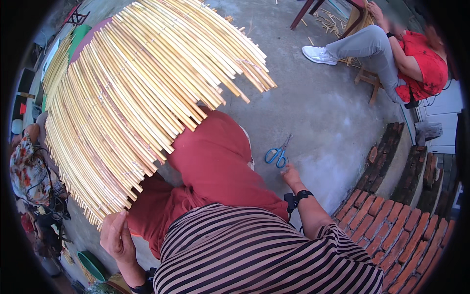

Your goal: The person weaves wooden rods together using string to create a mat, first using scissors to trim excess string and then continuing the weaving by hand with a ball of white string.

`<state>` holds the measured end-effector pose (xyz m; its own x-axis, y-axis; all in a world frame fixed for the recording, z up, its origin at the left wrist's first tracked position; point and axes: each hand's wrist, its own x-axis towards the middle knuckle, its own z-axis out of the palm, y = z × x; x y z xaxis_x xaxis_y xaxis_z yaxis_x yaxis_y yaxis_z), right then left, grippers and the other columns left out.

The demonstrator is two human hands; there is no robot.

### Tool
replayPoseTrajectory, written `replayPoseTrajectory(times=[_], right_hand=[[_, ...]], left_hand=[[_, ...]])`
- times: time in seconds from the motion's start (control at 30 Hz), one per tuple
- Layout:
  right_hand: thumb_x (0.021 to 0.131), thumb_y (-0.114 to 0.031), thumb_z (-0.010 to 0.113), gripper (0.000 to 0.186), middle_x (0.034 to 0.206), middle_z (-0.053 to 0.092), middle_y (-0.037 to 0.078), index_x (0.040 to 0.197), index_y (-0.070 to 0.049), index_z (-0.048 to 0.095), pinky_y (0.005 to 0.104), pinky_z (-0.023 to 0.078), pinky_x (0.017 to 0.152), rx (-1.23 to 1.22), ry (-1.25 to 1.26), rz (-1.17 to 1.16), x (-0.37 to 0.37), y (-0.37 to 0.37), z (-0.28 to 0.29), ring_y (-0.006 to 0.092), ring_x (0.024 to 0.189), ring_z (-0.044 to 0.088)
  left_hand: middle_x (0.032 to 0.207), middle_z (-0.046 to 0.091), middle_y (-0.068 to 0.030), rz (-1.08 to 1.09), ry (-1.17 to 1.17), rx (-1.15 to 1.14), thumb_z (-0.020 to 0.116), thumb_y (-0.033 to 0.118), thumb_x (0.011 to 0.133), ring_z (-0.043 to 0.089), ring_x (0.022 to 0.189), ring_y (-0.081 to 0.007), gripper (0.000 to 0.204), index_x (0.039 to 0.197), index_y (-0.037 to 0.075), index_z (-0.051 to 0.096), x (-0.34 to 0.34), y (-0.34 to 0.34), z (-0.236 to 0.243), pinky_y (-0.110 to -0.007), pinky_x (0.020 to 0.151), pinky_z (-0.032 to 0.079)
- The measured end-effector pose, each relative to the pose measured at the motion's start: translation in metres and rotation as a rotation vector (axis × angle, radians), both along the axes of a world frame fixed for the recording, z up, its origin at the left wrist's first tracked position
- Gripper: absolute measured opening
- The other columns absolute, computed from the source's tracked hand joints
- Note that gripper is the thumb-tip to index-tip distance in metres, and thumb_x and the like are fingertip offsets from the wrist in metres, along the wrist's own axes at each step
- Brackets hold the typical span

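A large mat of pale yellow reeds [127, 98], tied side by side with thin string, lies across my knees and spreads to the upper left. Its near reed ends form an uneven edge over my red trousers. My left hand [117, 240] is closed at the mat's lower corner, thumb and fingertips pinching a reed end. Low on my right, my right hand [292, 175] reaches down toward the floor. Its fingertips are closed at one handle loop of blue-handled scissors [277, 154], whose blades point away from me. Part of that grip is hidden.
A person in red [421, 63] sits on a low wooden stool [369, 83] at the upper right, beside scattered reed pieces [330, 22]. Brick steps [396, 235] rise at the lower right. Another person in a flowered shirt [32, 169] is at the left, above a green basin [92, 266].
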<state>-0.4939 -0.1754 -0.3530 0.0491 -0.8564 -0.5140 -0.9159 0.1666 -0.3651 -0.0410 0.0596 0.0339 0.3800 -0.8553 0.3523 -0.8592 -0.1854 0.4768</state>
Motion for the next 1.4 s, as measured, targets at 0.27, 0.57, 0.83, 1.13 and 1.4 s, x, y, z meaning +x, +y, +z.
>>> replayPoseTrajectory(times=[0.27,0.57,0.83,1.13,1.4], right_hand=[[0.079,-0.030,0.066,0.066,0.117,0.055,0.021,0.129,-0.008,0.030,0.0437,0.041,0.091,0.121,0.127,-0.124,0.100,-0.040,0.032,0.0364,0.109,0.053],[0.078,-0.036,0.063,0.081,0.117,0.053,0.014,0.142,-0.012,0.019,0.0466,0.036,0.093,0.078,0.268,0.426,0.100,0.024,0.017,0.0288,0.113,0.050],[0.073,-0.020,0.064,0.081,0.114,0.056,0.021,0.140,-0.012,0.020,0.0441,0.045,0.086,0.098,0.159,0.175,0.090,0.012,0.042,0.0357,0.103,0.057],[0.080,-0.003,0.058,0.053,0.079,0.053,0.003,0.130,-0.007,0.041,0.0260,0.044,0.066,0.097,-0.530,-0.321,0.051,-0.048,0.040,0.0124,0.074,0.055],[0.078,-0.050,0.066,0.070,0.088,0.052,0.005,0.125,-0.005,0.041,0.0257,0.038,0.066,0.388,-1.667,-0.173,0.153,-0.061,0.262,0.0152,0.078,0.050]], left_hand=[[0.078,0.061,-0.0129,0.013,0.019,0.116,0.058,-0.009,0.080,0.058,0.069,-0.0208,0.026,0.104,0.002,0.062,-0.012,-0.019,-0.004,-0.027,0.063,0.047],[0.079,0.062,-0.0125,-0.047,0.039,0.185,0.056,-0.009,0.081,0.058,0.070,-0.0202,0.027,0.104,0.002,0.062,0.001,-0.050,-0.010,-0.026,0.063,0.046],[0.077,0.064,-0.0127,0.036,0.088,0.001,0.062,-0.008,0.078,0.061,0.068,-0.0197,0.018,0.095,-0.001,0.065,0.002,-0.048,-0.010,-0.025,0.060,0.047],[0.095,0.061,-0.0113,0.263,0.072,-0.128,0.064,-0.003,0.078,0.059,0.089,-0.0209,0.019,0.096,0.002,0.065,0.013,-0.050,0.003,-0.028,0.078,0.047],[0.104,0.055,-0.0111,0.051,-0.412,0.005,0.064,-0.003,0.065,0.054,0.096,-0.0291,0.031,0.094,0.008,0.065,0.022,-0.077,-0.018,-0.037,0.079,0.046]])
